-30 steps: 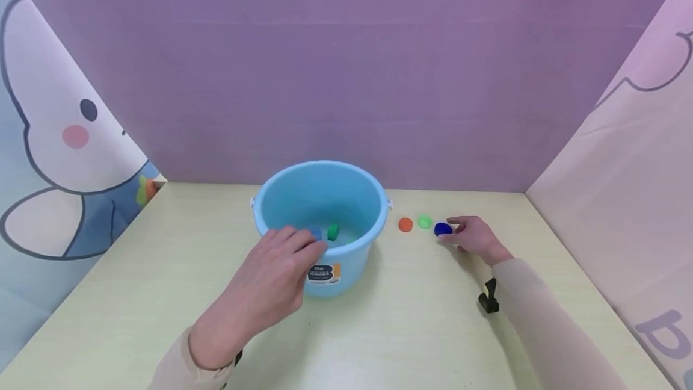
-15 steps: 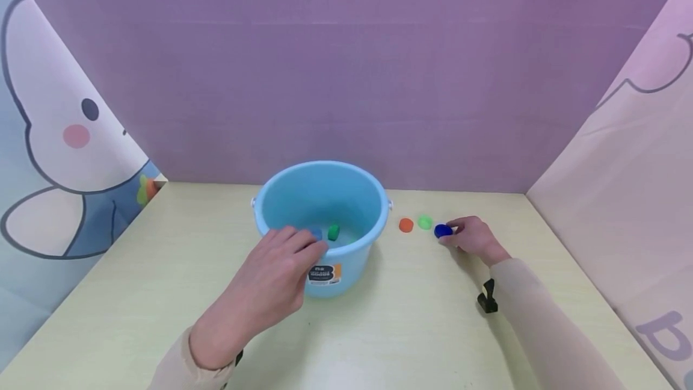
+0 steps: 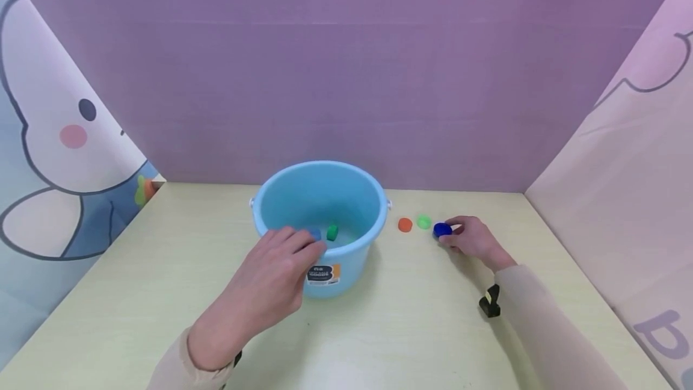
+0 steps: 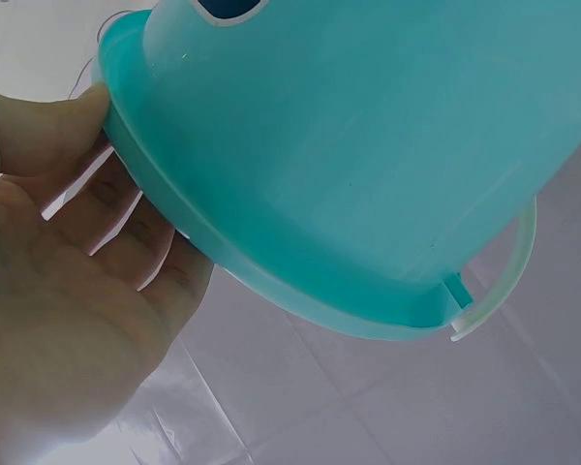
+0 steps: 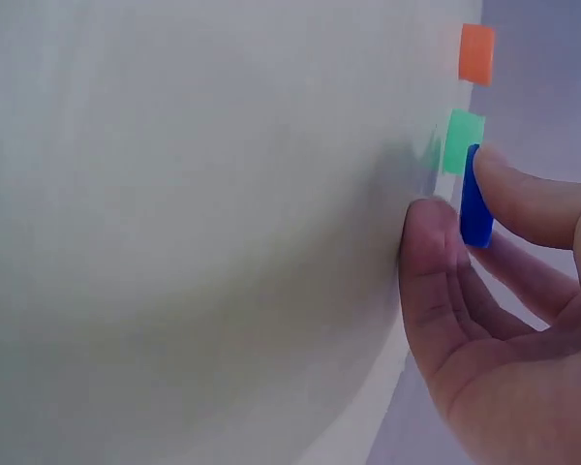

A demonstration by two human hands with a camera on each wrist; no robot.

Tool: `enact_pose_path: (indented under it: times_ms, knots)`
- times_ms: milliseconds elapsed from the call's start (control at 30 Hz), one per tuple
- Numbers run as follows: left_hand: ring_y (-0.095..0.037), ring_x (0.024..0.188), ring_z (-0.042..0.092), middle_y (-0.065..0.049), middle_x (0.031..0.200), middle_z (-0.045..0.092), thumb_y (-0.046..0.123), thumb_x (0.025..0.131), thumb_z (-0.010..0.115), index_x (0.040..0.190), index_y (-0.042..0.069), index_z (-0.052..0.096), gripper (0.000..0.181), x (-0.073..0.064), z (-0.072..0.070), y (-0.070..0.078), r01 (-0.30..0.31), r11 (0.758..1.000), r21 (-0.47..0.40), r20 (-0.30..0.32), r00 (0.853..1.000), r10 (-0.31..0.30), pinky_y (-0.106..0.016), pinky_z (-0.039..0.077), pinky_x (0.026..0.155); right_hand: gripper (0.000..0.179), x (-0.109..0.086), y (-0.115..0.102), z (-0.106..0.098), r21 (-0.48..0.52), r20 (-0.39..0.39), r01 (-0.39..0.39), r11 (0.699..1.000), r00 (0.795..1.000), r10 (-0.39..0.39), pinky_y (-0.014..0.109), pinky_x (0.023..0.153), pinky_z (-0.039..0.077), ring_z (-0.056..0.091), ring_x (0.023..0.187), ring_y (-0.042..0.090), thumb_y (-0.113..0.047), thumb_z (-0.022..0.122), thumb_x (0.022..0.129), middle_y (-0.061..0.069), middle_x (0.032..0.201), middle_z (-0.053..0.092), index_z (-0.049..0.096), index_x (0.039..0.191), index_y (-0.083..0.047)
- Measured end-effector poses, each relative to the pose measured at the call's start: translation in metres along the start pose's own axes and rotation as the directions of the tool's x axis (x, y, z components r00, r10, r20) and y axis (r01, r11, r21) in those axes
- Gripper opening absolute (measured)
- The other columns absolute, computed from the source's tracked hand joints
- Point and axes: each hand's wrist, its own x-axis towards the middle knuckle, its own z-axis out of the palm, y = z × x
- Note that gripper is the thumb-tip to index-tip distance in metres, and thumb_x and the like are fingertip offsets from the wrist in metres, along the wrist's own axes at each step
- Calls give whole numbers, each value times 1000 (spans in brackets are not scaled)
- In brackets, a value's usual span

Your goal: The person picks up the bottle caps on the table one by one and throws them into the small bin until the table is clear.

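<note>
At the near rim of a light blue bucket (image 3: 352, 266), my left hand (image 3: 273, 275) grips the edge. The left wrist view has the thumb outside the bucket wall (image 4: 349, 174) and the other fingers hooked over the rim. To the right of the bucket, my right hand (image 3: 473, 239) pinches a dark blue bottle cap (image 3: 441, 230) between thumb and fingers. From the right wrist camera the blue cap (image 5: 476, 199) appears edge-on, tilted up beside the thumb, with a fingertip (image 5: 431, 228) close to the table surface.
A light green cap (image 3: 424, 222) and an orange cap (image 3: 405, 225) lie in a row left of the blue one. Inside the bucket are a green cap (image 3: 332, 233) and a blue piece (image 3: 315, 234) partly hidden by my left hand. A purple backdrop (image 3: 346, 77) stands behind the table (image 3: 422, 324).
My right thumb and fingers have drawn closer around the blue cap, which stays in nearly the same spot. The left hand and bucket have not moved.
</note>
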Motion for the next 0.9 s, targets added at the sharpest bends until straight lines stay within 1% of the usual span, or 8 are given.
enact_pose_path:
  times_ms: [133, 233, 400, 600, 767, 900]
  knots:
    - [-21, 86, 56, -2, 95, 67, -8, 79, 76, 105, 8, 72, 31, 0, 0, 0, 5, 1000, -1, 4, 1000, -5, -36, 49, 75, 61, -1, 1, 2, 73, -5, 18, 997, 1000, -18, 31, 74, 56, 66, 82, 20, -17, 72, 95, 25, 114, 61, 45, 143, 11]
    - [-21, 86, 56, -1, 95, 67, -8, 79, 76, 105, 8, 72, 31, 0, 0, 0, 9, 1000, 0, 10, 1000, -9, -36, 49, 75, 61, -2, 3, 2, 127, -7, 28, 992, 1000, -27, 32, 79, 56, 68, 87, 22, -19, 72, 96, 23, 115, 64, 46, 143, 9]
    - [-21, 85, 56, -2, 95, 67, -8, 80, 76, 105, 8, 72, 30, 0, 0, 0, 11, 1000, 1, 10, 1000, -11, -36, 48, 75, 61, -4, 2, 2, 180, -5, 42, 983, 999, -42, 33, 83, 57, 68, 94, 23, -21, 73, 96, 22, 119, 64, 48, 143, 7]
    - [-21, 85, 56, -2, 95, 67, -8, 80, 77, 105, 8, 72, 30, 0, 0, 0, 9, 1000, 3, 9, 1000, -9, -36, 49, 75, 62, -8, -2, 2, 246, -11, 38, 969, 999, -37, 34, 87, 57, 69, 98, 25, -20, 75, 94, 24, 124, 61, 48, 144, 6]
    - [-21, 86, 56, -2, 95, 67, -7, 80, 77, 105, 8, 72, 30, 1, -1, 0, 12, 1000, 4, 14, 1000, -12, -36, 49, 75, 62, -13, -8, 2, 286, -22, 59, 956, 998, -55, 37, 91, 56, 69, 104, 30, -20, 74, 95, 22, 123, 60, 48, 146, 3]
    - [-21, 86, 56, -2, 96, 68, -7, 80, 78, 105, 8, 72, 30, 1, -1, 1, 14, 1000, 5, 19, 1000, -14, -36, 49, 76, 61, -15, -13, 2, 312, -34, 74, 947, 997, -67, 39, 93, 56, 69, 103, 32, -19, 74, 95, 20, 119, 61, 49, 146, 2]
